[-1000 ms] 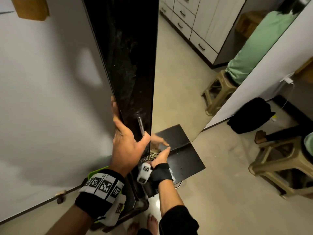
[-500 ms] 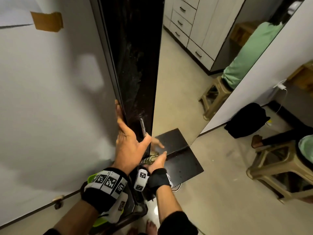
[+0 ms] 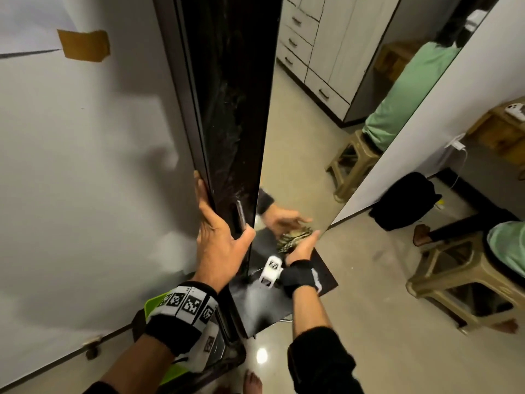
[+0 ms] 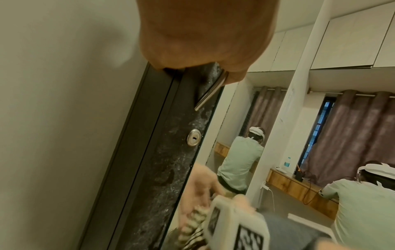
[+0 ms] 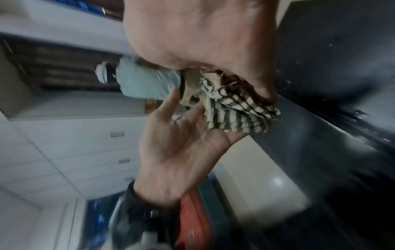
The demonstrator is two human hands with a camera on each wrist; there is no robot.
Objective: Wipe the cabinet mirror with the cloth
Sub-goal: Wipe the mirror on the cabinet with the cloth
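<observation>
Right hand (image 3: pixel 301 249), pressing striped beige-and-dark cloth (image 3: pixel 294 239), had slid rightward along tall frameless cabinet mirror (image 3: pixel 298 155); left hand (image 3: pixel 218 245) gripped door edge; wiping underway.

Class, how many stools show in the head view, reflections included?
2: one stool on the floor at far right; a reflected stool in the mirror. Others may be hidden.
</observation>
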